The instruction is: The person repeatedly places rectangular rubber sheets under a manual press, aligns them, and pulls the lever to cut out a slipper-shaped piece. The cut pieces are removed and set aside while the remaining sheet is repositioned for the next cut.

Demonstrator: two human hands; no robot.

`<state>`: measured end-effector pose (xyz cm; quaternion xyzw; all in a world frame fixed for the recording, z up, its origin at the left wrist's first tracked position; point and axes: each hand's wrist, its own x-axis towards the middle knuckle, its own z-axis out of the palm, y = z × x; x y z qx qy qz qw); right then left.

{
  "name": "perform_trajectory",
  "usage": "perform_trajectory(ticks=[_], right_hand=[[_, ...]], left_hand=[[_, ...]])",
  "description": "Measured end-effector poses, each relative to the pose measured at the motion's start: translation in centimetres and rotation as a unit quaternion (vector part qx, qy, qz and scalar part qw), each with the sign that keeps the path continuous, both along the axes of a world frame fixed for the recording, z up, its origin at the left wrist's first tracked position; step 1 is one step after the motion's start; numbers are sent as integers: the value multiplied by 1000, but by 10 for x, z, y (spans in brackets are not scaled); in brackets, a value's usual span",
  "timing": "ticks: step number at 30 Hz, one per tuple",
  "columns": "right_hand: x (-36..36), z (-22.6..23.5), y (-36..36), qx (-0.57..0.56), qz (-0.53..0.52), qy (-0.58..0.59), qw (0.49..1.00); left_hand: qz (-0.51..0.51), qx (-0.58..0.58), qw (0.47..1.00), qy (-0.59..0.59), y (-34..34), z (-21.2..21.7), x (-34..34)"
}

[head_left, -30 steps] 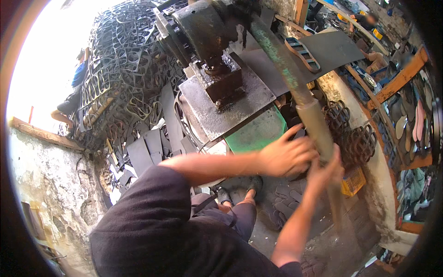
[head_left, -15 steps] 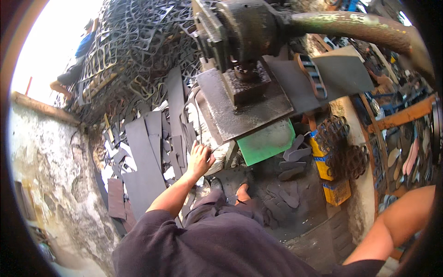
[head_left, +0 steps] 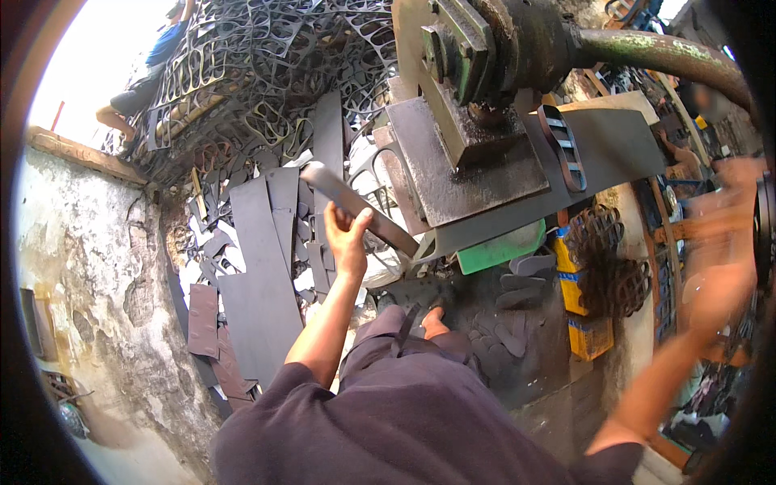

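Note:
My left hand (head_left: 349, 238) grips a long, narrow cutting die (head_left: 364, 212), seen edge-on and partly blurred, beside the press. A second cutting die (head_left: 563, 149), an open sole-shaped band with crossbars, lies on a dark sheet (head_left: 618, 145). That sheet runs beneath the press's flat metal plate (head_left: 469, 182) and over a green board (head_left: 505, 246). At far right my right hand (head_left: 727, 242) is raised near a dark round rim (head_left: 762, 234). Motion smears its fingers, so whether it touches anything cannot be made out.
Dark strips (head_left: 259, 299) and white scraps cover the left side. Cut-out sheet waste (head_left: 267, 48) is heaped behind. Yellow crates (head_left: 588, 335) with dark offcuts stand at right, near loose soles (head_left: 517, 291). A stained wall (head_left: 105, 307) bounds the left. Another person's arm (head_left: 117, 121) shows at far left.
My left hand now holds the cutting die up, where before it showed no die. My right hand has come into view, moving fast. More dark sheet shows between the plate and green board.

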<state>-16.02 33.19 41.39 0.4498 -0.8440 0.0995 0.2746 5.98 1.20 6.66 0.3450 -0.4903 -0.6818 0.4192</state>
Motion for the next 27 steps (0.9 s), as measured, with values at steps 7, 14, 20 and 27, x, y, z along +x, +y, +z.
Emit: perform_trajectory(ticks=[7,14,20,27], right_hand=[[151,-263,-92,-60,91,-302,947],[49,-309,-12,-246,-143,-344,895],[-228,-345,54,-111,-323,-362,867],[-297,-437,20,-122,-141,-258,948]], left_hand=[[-123,-38,988,-85,81,105,-40],[-154,-229,914,-297,108,8,-40],[-81,-60,957,-271,88,-85,-94],[33,48,987,-150,118,-103,-111]])
